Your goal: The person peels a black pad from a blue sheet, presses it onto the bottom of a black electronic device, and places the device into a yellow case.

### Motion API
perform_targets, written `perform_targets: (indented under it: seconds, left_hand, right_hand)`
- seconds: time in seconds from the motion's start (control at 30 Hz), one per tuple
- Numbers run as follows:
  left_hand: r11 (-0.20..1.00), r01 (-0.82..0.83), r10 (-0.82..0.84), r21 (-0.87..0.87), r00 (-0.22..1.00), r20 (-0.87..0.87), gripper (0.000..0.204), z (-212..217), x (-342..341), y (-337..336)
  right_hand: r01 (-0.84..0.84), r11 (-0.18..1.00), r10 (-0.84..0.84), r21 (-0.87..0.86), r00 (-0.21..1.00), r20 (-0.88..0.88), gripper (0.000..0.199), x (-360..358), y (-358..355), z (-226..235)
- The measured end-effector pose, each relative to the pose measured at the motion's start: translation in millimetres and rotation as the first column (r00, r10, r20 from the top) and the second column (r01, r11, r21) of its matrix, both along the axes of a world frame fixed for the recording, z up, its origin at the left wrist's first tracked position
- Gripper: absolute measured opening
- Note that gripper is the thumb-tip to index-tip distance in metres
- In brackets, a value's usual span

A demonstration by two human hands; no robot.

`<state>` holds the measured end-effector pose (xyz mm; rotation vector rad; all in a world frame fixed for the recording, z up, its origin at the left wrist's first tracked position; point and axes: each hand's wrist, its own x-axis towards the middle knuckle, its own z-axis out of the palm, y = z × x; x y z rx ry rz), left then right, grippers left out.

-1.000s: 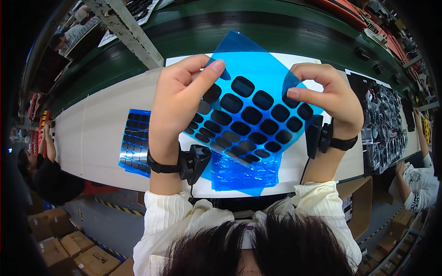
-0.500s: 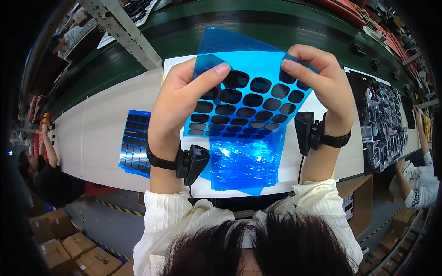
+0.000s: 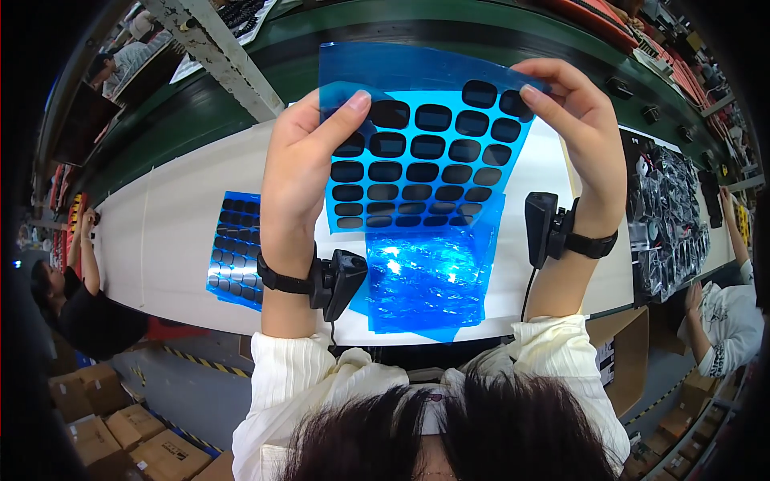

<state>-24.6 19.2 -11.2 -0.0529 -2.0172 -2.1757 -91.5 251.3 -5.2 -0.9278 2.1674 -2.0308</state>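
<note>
A translucent blue film sheet (image 3: 407, 129) with rows of black rounded-rectangle stickers is stretched between my two hands above the table. My left hand (image 3: 309, 140) pinches its upper left part, thumb on top and the other fingers behind the film. At the upper right edge, my right hand (image 3: 573, 112) pinches it beside a black sticker. The top strip of film bears no stickers. Below the held sheet lies a stack of shiny blue film (image 3: 425, 280), its far end covered by the sheet. Another sheet of black stickers (image 3: 234, 244) lies left of my left wrist.
A pile of black parts in clear plastic bags (image 3: 670, 212) covers the table's right side. Beyond the white table (image 3: 176, 208) runs a green conveyor belt (image 3: 401, 28), with a metal post (image 3: 216, 60) at left. Cardboard boxes (image 3: 168, 457) stand on the floor. Co-workers sit at both sides.
My hands have moved farther apart. The sheet has swung to the left and flattened, so more of its right-hand stickers show.
</note>
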Motion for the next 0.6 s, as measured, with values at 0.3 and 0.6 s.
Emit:
perform_targets:
  seconds: [0.3,0.6]
  left_hand:
    - [0.999,-0.024,0.023,0.043,0.999,0.037,0.017,0,0,-1]
    - [0.997,-0.05,0.05,0.058,0.999,-0.005,0.02,-1,-3,3]
  right_hand:
    - [-0.046,0.988,0.062,0.147,0.993,-0.105,0.034,2,4,2]
    - [0.006,1.0,-0.005,0.011,0.991,-0.136,0.046,7,-8,2]
